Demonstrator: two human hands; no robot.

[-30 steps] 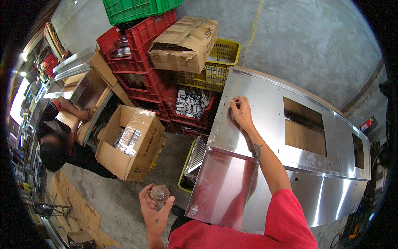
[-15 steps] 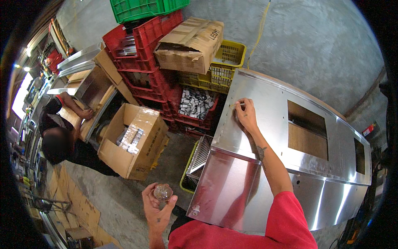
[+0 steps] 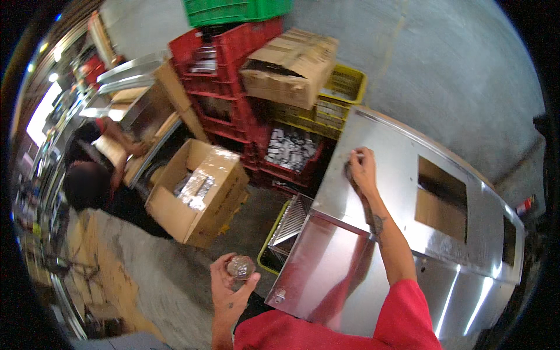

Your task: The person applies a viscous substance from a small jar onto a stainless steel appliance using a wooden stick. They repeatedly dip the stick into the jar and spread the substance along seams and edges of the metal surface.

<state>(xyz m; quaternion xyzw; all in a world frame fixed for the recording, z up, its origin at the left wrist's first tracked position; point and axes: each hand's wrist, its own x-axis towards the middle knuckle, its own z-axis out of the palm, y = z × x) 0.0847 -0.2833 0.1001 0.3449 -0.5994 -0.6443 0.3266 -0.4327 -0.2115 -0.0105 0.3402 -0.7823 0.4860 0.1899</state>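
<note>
My left hand (image 3: 227, 294) is closed around a small round clear container (image 3: 241, 267), held low in front of my body. What is inside the container is too blurred to tell. My right arm reaches over a large shiny sheet-metal cabinet (image 3: 382, 137). Near the cabinet's left edge, the fingers of my right hand (image 3: 364, 170) are pinched together against the top panel. Whatever is between those fingertips is too small to make out. Rectangular openings in the same panel lie to the right of my forearm.
An open cardboard box (image 3: 224, 195) with wrapped pieces stands left of the cabinet. Behind are stacked red crates (image 3: 219, 87), a yellow crate (image 3: 350, 81) and a carton (image 3: 286, 76). A green-rimmed basket (image 3: 268, 248) holds slatted metal parts. At left, a co-worker (image 3: 87, 169) bends over metalwork.
The whole view has swung, so the scene sits further right and slightly blurred. My right fingers stay pinched at nearly the same spot on the panel. My left hand still holds the container.
</note>
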